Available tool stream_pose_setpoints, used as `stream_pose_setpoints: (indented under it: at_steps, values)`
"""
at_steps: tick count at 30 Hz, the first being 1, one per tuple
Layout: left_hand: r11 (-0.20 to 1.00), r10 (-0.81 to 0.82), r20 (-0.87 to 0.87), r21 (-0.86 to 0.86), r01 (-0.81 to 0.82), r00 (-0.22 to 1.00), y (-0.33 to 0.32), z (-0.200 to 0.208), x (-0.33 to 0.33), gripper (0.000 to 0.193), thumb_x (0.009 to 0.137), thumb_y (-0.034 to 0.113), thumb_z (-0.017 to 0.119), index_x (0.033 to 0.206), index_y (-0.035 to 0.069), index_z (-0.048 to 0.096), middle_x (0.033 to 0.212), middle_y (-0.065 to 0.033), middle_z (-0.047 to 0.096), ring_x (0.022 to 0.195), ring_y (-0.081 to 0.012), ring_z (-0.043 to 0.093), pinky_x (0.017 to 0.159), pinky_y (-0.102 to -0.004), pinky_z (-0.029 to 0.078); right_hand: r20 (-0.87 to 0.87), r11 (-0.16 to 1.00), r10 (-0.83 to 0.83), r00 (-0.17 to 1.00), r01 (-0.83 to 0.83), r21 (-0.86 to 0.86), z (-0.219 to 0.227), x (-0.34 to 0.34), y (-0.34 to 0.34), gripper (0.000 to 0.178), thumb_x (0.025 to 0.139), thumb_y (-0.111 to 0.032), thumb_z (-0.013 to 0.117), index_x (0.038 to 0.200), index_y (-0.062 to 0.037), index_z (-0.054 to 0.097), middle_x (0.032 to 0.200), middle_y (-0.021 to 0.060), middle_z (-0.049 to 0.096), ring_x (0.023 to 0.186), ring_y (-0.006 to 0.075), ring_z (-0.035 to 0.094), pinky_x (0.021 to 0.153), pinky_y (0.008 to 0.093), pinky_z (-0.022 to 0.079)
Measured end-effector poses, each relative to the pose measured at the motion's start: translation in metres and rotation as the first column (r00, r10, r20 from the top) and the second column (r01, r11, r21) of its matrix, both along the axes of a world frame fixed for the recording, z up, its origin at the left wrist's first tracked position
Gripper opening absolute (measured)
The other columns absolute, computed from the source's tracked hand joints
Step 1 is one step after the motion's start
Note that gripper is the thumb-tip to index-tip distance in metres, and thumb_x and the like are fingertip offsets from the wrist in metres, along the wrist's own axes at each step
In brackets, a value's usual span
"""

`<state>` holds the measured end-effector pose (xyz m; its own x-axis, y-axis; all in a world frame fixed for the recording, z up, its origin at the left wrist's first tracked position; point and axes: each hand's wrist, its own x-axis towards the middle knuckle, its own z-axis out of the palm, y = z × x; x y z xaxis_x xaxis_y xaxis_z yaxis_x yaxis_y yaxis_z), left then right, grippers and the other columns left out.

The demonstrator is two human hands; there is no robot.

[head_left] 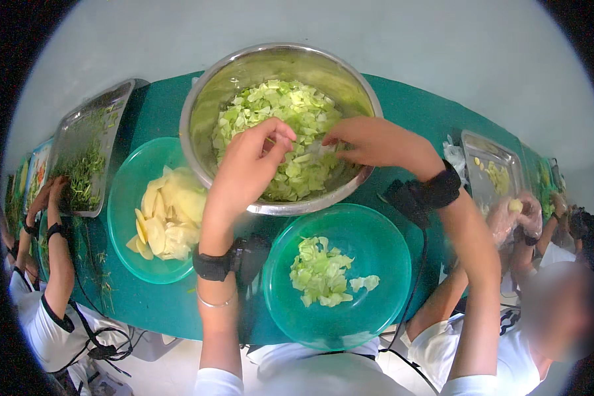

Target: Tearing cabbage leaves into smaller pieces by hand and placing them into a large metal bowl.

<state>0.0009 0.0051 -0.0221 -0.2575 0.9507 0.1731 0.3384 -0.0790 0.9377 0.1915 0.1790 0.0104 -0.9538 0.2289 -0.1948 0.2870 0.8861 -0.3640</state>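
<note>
Over a large steel bowl (198,142) of chopped pale-green leaves (297,115), both my hands hang close together. My left hand (254,155) has its thumb and fingers drawn into a pinch; whatever lies between them is too small to make out. My right hand (369,142), slightly blurred, is curved over the bowl's right side with thumb and fingertips apart, close above the leaves. Nearer to me stands a green plastic bowl (383,303) with a small heap of leaf pieces (320,270) and one loose piece beside it.
Left of the steel bowl, another green bowl (129,231) holds pale yellow slices (162,224). A metal tray (109,132) of cut greens lies farther left, with a co-worker's hands (49,195) at it. On the right, a gloved co-worker's hand (518,214) is beside a metal tray (472,148). Cables hang near my arms.
</note>
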Motion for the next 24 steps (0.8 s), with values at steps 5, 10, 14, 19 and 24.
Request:
stream_pose_setpoints:
  at_steps: [5, 10, 14, 19, 24]
  values:
    - [0.999, -0.028, -0.001, -0.039, 0.028, 1.0, -0.003, 0.001, -0.003, 0.014, 0.1, 0.01, 0.056, 0.104, 0.0, 0.063, 0.091, -0.005, 0.067, 0.081, -0.0113, 0.062, 0.075, -0.026, 0.05, 0.286, 0.989, 0.081, 0.955, -0.112, 0.094, -0.006, -0.025, -0.005, 0.033, 0.088, -0.023, 0.065, 0.117, -0.008, 0.067, 0.105, 0.0158, 0.067, 0.09, 0.0363, 0.067, 0.083, 0.0459, 0.054]
    - [0.996, -0.041, 0.022, -0.073, 0.043, 0.999, -0.003, 0.009, 0.002, 0.015, 0.101, 0.012, 0.056, 0.105, 0.0, 0.063, 0.092, -0.0049, 0.067, 0.086, -0.0118, 0.063, 0.078, -0.0261, 0.05, 0.354, 0.992, 0.077, 0.932, -0.036, -0.122, -0.001, -0.029, -0.008, 0.026, 0.088, -0.024, 0.065, 0.106, -0.0048, 0.069, 0.094, 0.014, 0.069, 0.087, 0.0329, 0.067, 0.079, 0.0434, 0.054]
    - [0.997, -0.031, 0.064, -0.075, 0.036, 0.997, -0.004, 0.006, -0.001, 0.015, 0.101, 0.013, 0.056, 0.106, 0.0, 0.062, 0.095, -0.005, 0.066, 0.091, -0.012, 0.063, 0.08, -0.0267, 0.05, 0.334, 0.977, 0.09, 0.938, -0.017, -0.215, 0.002, -0.031, -0.01, 0.027, 0.091, -0.027, 0.064, 0.107, -0.0052, 0.068, 0.094, 0.0136, 0.069, 0.085, 0.0311, 0.067, 0.077, 0.0422, 0.053]
    - [0.994, -0.022, 0.031, -0.108, 0.025, 0.999, -0.005, 0.012, 0.0, 0.014, 0.101, 0.013, 0.056, 0.105, 0.0, 0.062, 0.096, -0.005, 0.066, 0.092, -0.0119, 0.063, 0.081, -0.0271, 0.05, -0.219, 0.997, 0.034, 0.975, -0.049, -0.066, -0.026, -0.029, -0.003, 0.024, 0.097, -0.024, 0.061, 0.114, -0.008, 0.064, 0.09, 0.0145, 0.07, 0.078, 0.0312, 0.067, 0.073, 0.0425, 0.052]
    - [1.0, -0.008, 0.016, -0.018, 0.009, 1.0, -0.003, 0.005, 0.0, 0.012, 0.1, 0.009, 0.056, 0.106, 0.0, 0.062, 0.097, -0.0044, 0.066, 0.09, -0.0118, 0.063, 0.079, -0.0264, 0.05, -0.23, 0.984, -0.12, 0.966, 0.086, -0.153, -0.019, -0.033, -0.007, 0.023, 0.096, -0.022, 0.055, 0.115, -0.0109, 0.063, 0.088, 0.0139, 0.072, 0.085, 0.0348, 0.069, 0.077, 0.0468, 0.053]
